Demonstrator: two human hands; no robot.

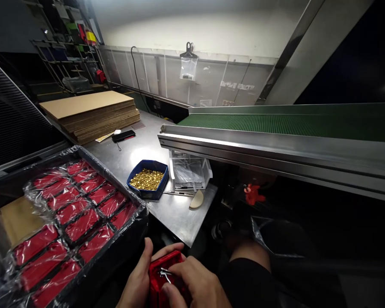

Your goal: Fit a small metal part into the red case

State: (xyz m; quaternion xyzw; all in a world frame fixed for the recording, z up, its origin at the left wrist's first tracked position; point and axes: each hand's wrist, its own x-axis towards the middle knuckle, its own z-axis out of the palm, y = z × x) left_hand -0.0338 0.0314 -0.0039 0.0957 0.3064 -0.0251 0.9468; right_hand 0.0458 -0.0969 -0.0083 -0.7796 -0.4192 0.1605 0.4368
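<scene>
Left hand (137,278) clamped on a red case (156,284), thumb up along its near side, fingers curled round behind. Right hand (200,282) in from the other side, thumb and forefinger together on a small shiny metal piece (164,272), right at the case's face; from where I stand, can't tell if it's fixed there or loose. So the case sits between both hands, off the table edge. Left of the grip: dark tray (128,231) with rows of red boxes (83,224) under clear plastic. Just beyond the grip: metal table (176,218), with a blue bin (152,195) of gold-coloured bits (146,179), white bin (208,173) of clear bags beside it, beige half-disc (196,200) nearer. Farther beyond, to the left: cardboard stack (93,111). Beyond and right: green conveyor belt (244,126).
</scene>
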